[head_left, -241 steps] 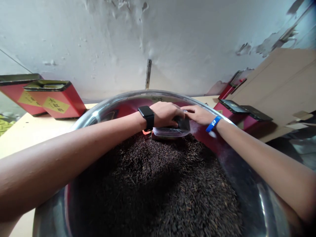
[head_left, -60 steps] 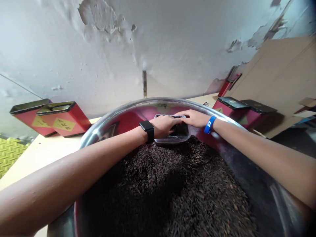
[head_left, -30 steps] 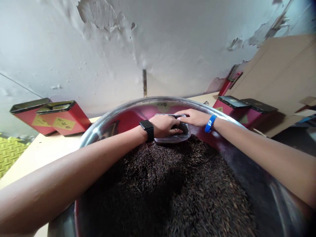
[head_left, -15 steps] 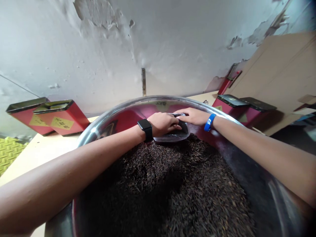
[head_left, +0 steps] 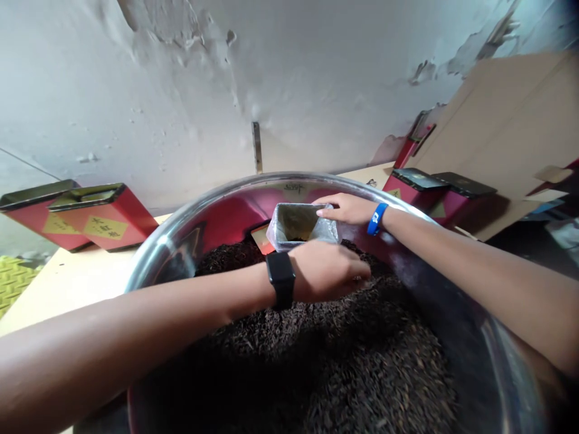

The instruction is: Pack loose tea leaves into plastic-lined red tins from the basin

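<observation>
A large round metal basin holds a heap of dark, thin dried leaves. Near its far wall stands a box lined with a clear plastic bag, its mouth open and a little yellowish at the bottom. My right hand, with a blue wristband, grips the bag's right rim, thumb at the edge. In front of the box, low over the leaves, is my left hand with a black watch; its fingers are curled, and what they hold, if anything, is hidden.
Two red tins with open tops, one of them a tin with a yellow label, stand left of the basin on a pale table. More red tins and cardboard are at the right, before a peeling wall.
My left hand has come off the bag's mouth and moved down and toward me, over the leaves. The bag's opening now shows. My right hand stays at the rim.
</observation>
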Available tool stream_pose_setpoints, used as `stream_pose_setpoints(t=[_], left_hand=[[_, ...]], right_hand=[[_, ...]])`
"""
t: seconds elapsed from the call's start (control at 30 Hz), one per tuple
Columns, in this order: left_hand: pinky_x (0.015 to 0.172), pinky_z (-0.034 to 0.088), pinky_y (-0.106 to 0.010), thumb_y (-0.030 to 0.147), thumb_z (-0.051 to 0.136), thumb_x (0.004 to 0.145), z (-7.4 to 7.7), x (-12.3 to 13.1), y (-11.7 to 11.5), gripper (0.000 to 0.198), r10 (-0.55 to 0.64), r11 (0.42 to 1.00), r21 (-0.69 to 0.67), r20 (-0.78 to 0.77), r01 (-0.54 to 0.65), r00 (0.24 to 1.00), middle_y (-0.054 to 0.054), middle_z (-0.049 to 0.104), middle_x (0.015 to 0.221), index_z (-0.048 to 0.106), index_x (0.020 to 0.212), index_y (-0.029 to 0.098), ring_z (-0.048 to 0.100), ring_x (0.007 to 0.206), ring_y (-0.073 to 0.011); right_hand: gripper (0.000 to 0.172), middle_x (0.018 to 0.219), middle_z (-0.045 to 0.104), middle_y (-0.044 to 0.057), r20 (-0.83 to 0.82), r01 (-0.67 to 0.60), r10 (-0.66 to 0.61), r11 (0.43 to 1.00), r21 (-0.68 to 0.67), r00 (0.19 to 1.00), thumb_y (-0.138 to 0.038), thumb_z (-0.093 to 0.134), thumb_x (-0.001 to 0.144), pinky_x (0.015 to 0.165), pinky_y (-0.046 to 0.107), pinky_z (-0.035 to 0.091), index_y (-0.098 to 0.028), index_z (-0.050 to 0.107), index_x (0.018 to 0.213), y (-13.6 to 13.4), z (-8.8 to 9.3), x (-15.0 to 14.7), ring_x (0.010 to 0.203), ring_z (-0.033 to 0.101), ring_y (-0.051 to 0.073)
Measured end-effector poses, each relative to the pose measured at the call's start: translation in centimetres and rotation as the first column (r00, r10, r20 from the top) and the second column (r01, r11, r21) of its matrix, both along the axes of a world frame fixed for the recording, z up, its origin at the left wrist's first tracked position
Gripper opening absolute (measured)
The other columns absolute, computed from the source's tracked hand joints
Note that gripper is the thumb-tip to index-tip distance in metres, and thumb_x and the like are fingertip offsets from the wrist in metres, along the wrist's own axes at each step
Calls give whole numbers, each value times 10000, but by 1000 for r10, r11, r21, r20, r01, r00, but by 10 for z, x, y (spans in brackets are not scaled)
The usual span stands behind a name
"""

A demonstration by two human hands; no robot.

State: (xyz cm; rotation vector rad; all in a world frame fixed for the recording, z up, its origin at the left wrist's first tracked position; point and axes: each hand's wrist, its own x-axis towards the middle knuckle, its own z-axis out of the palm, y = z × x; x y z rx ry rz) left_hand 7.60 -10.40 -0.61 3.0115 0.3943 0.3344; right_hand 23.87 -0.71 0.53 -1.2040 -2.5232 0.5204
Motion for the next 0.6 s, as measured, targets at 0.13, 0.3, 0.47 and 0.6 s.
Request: stream_pose_setpoints(t=[0.13, 0.3, 0.47, 0.6], left_hand=[[921, 387, -412, 644, 422, 752, -51, 1, 3, 674, 81, 977, -185, -147, -108, 986, -94, 432, 1317, 392, 1281, 226, 450, 1146, -292], [1023, 240, -484, 707, 268, 761, -96, -12, 33, 813, 291, 873, -317, -274, -371, 917, -161, 226, 1427, 255, 1364, 161, 222, 1305, -307], [1004, 238, -521, 746, 258, 726, -102, -12, 35, 803, 347, 855, -308, -262, -418, 901, -145, 241, 1423, 302, 1344, 235, 228, 1296, -326], [959, 253, -586, 807, 265, 653, -97, -6, 25, 862, 375, 829, -308, -313, -466, 873, -151, 258, 1413, 330, 1326, 273, 245, 1277, -366]], right_hand=[[391, 1107, 608, 29, 23, -16, 16, 1000, 2, 1000, -399, 455, 794, 898, 335, 415, -211, 577, 1115, 3, 0, 2, 977, 560, 203], [392, 1124, 601, 18, 21, -34, 35, 999, -7, 999, -389, 455, 794, 906, 325, 413, -223, 571, 1130, 3, 0, 1, 995, 554, 195], [406, 1112, 608, 27, 19, -44, 44, 999, -15, 999, -383, 462, 795, 891, 318, 420, -201, 563, 1144, 3, 0, 1, 971, 562, 192], [403, 1114, 608, 33, 13, -36, 36, 999, -15, 999, -380, 461, 798, 881, 309, 419, -188, 566, 1138, 3, 0, 2, 962, 564, 188]])
